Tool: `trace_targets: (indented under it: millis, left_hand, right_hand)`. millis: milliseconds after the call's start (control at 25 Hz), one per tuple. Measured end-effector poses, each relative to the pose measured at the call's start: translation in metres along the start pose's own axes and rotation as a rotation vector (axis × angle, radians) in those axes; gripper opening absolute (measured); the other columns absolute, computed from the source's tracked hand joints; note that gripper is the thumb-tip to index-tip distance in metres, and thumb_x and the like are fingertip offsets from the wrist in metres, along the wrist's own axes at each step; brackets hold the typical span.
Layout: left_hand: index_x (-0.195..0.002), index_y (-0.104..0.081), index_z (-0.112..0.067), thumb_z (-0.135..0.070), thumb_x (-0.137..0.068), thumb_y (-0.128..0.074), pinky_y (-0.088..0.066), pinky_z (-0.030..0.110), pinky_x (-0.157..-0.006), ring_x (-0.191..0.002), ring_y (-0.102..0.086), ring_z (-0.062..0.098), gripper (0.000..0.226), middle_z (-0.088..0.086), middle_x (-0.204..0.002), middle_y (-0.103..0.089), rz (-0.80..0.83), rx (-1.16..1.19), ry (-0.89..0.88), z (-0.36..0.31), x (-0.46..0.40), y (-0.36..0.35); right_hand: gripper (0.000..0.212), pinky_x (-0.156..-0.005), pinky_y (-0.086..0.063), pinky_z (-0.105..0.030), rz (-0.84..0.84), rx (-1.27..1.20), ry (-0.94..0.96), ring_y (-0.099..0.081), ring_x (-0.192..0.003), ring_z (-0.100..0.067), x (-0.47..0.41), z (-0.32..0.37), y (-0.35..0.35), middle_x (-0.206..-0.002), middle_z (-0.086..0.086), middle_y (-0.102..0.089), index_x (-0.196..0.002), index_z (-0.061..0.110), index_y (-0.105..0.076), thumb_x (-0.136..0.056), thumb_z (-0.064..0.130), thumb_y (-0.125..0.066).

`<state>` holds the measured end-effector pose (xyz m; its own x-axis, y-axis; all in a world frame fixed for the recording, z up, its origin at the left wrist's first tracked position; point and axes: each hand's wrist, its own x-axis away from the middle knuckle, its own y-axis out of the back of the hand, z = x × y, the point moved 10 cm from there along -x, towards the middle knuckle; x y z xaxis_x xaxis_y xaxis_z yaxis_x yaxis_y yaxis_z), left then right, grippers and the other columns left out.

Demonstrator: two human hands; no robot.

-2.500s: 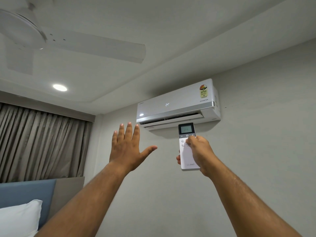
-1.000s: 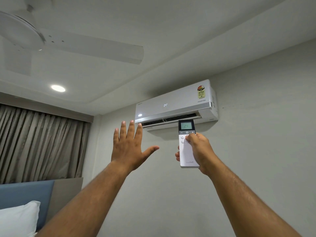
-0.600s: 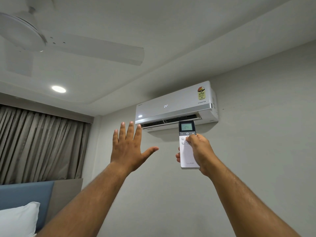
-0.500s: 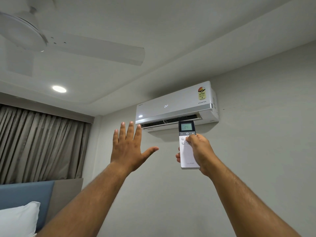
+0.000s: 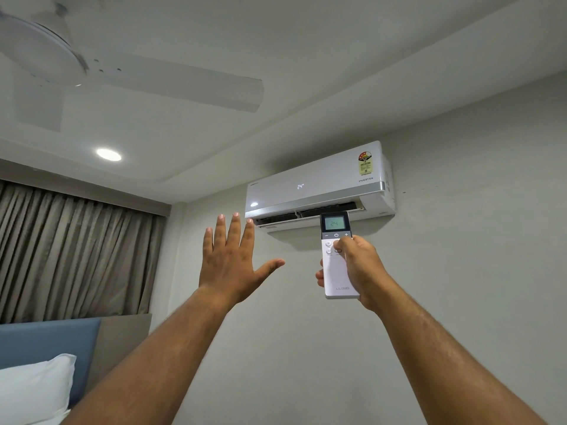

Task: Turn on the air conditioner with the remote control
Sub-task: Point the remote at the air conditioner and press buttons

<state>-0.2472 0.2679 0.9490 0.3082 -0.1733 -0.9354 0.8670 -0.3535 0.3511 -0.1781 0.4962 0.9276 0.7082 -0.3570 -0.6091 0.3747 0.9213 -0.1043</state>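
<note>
A white wall-mounted air conditioner (image 5: pixel 319 182) hangs high on the wall, its panel showing 24 and its bottom flap open on a dark slot. My right hand (image 5: pixel 360 268) holds a white remote control (image 5: pixel 334 271) upright just below the unit, thumb resting near the buttons under the power key. The remote's small screen reads 24. My left hand (image 5: pixel 233 262) is raised beside it, palm toward the unit, fingers spread and holding nothing.
A white ceiling fan (image 5: pixel 92 69) hangs at the upper left, with a lit recessed lamp (image 5: pixel 109 154) below it. Grey-brown curtains (image 5: pixel 70 253) cover the left wall. A blue headboard (image 5: pixel 46 342) and white pillow (image 5: pixel 33 391) sit at the lower left.
The air conditioner's flap has swung further open, showing more of the dark slot. The remote's screen now shows 24. Both hands have barely moved.
</note>
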Motion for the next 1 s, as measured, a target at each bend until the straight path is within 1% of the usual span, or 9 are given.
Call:
trace_targets:
  millis: [120, 200, 320, 480, 640, 840, 1000]
  left_hand:
    - [-0.155, -0.001, -0.018, -0.09, -0.07, -0.001, 0.002, 0.053, -0.12, -0.15, 0.01, 0.036, 0.111, 0.013, -0.165, 0.002, -0.007, 0.002, -0.008, 0.0012, 0.0005, 0.0004]
    - [-0.155, -0.001, -0.018, -0.09, -0.07, -0.001, 0.003, 0.054, -0.12, -0.15, 0.011, 0.036, 0.111, 0.014, -0.165, 0.002, -0.007, -0.002, -0.013, 0.0024, 0.001, -0.0002]
    - [-0.154, 0.001, -0.018, -0.09, -0.07, 0.001, 0.003, 0.054, -0.12, -0.15, 0.012, 0.035, 0.111, 0.013, -0.165, 0.004, -0.005, -0.021, -0.012, 0.0043, 0.0006, -0.0022]
    - [-0.154, 0.003, -0.019, -0.09, -0.071, -0.001, 0.003, 0.054, -0.12, -0.149, 0.013, 0.035, 0.11, 0.013, -0.165, 0.005, -0.004, -0.006, -0.007, 0.0058, 0.0012, -0.0044]
    - [-0.154, 0.006, -0.02, -0.091, -0.069, 0.002, 0.003, 0.054, -0.12, -0.149, 0.014, 0.035, 0.11, 0.013, -0.164, 0.006, 0.001, -0.011, -0.005, 0.0068, 0.0025, -0.0066]
    - [-0.154, 0.001, -0.019, -0.09, -0.072, -0.004, 0.004, 0.054, -0.119, -0.149, 0.013, 0.036, 0.109, 0.014, -0.164, 0.004, -0.013, -0.005, -0.006, 0.0095, 0.0016, -0.0068]
    - [-0.154, 0.0, -0.019, -0.091, -0.072, -0.005, 0.005, 0.054, -0.118, -0.149, 0.012, 0.036, 0.109, 0.014, -0.164, 0.002, -0.025, -0.007, -0.009, 0.0102, 0.0013, -0.0073]
  right_hand:
    - [0.013, -0.053, -0.062, -0.048, -0.003, -0.003, -0.001, -0.072, -0.052, -0.036, -0.0005, -0.001, 0.0003, -0.082, -0.025, -0.066, -0.098, 0.008, -0.051, -0.09, 0.017, -0.046]
    - [0.014, -0.051, -0.061, -0.046, -0.008, 0.0, -0.002, -0.072, -0.052, -0.036, -0.001, -0.0016, 0.0006, -0.083, -0.025, -0.066, -0.098, 0.008, -0.052, -0.089, 0.017, -0.046]
    - [0.014, -0.05, -0.061, -0.044, -0.009, 0.004, -0.006, -0.072, -0.052, -0.037, -0.0019, -0.0029, 0.0002, -0.082, -0.024, -0.066, -0.098, 0.008, -0.051, -0.088, 0.017, -0.046]
    - [0.014, -0.052, -0.062, -0.047, 0.001, -0.002, -0.014, -0.072, -0.052, -0.037, -0.0024, -0.0059, -0.0016, -0.082, -0.024, -0.065, -0.098, 0.008, -0.05, -0.088, 0.017, -0.046]
    - [0.013, -0.05, -0.061, -0.045, 0.003, 0.004, -0.013, -0.072, -0.052, -0.036, -0.0026, -0.008, -0.002, -0.083, -0.025, -0.065, -0.098, 0.008, -0.05, -0.088, 0.017, -0.046]
    - [0.014, -0.051, -0.062, -0.046, 0.001, 0.016, -0.014, -0.072, -0.052, -0.036, -0.0028, -0.009, -0.0001, -0.083, -0.025, -0.065, -0.098, 0.008, -0.051, -0.088, 0.016, -0.046]
    - [0.018, -0.05, -0.061, -0.045, 0.006, 0.017, -0.014, -0.072, -0.052, -0.035, -0.0031, -0.0081, -0.0007, -0.086, -0.025, -0.065, -0.103, 0.006, -0.051, -0.089, 0.016, -0.045]
